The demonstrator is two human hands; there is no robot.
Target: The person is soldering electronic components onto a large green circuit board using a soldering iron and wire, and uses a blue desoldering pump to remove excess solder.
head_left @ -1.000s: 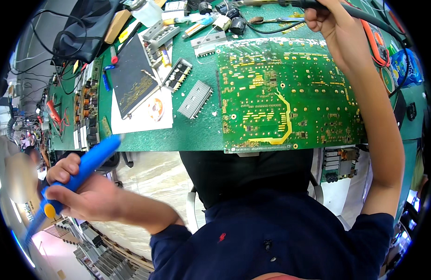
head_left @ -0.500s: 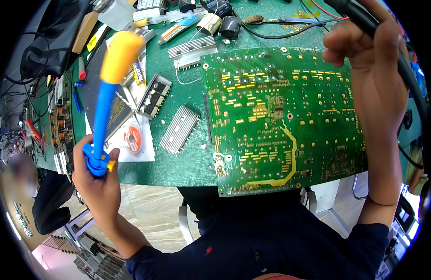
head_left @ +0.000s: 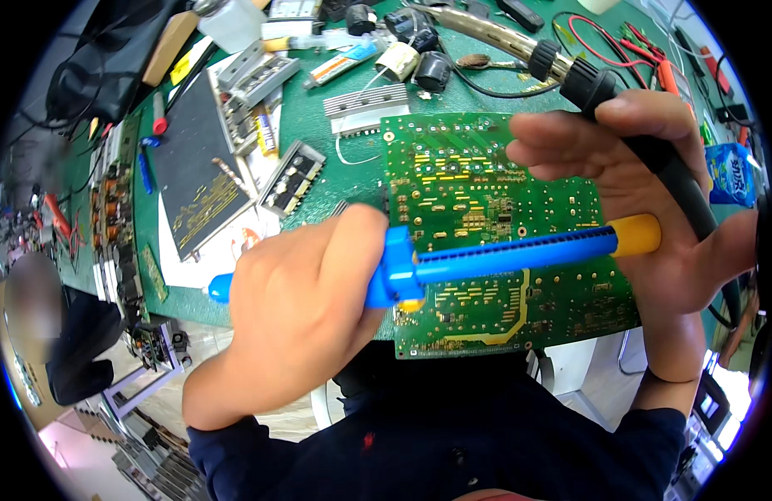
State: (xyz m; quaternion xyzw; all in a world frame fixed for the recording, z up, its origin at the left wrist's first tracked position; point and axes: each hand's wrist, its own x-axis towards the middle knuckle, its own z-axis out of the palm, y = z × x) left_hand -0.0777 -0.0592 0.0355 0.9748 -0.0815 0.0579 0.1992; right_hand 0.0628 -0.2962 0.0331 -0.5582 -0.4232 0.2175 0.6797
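My left hand (head_left: 298, 292) is closed around a blue desoldering pump (head_left: 398, 271), held sideways with its shaft extended and its yellow end (head_left: 635, 234) against my right palm. My right hand (head_left: 620, 167) holds a soldering iron (head_left: 595, 88) by its black handle and cord, fingers loosely curved, metal shaft pointing up and left. A large green circuit board (head_left: 478, 317), with gold tracks and pads, lies beneath both hands at the table's near edge and is partly hidden by them.
The green mat (head_left: 319, 150) holds heatsinks (head_left: 365, 100), a dark flat plate (head_left: 198, 184) on white paper, capacitors, a tube (head_left: 344, 63) and red-black leads. A blue packet (head_left: 728, 175) sits at right, another long board (head_left: 119, 217) at left. A person (head_left: 52, 326) is at far left.
My left hand has moved right and swung the pump from upright to horizontal, bringing its yellow end to my right palm. My right hand and the iron have shifted downward.
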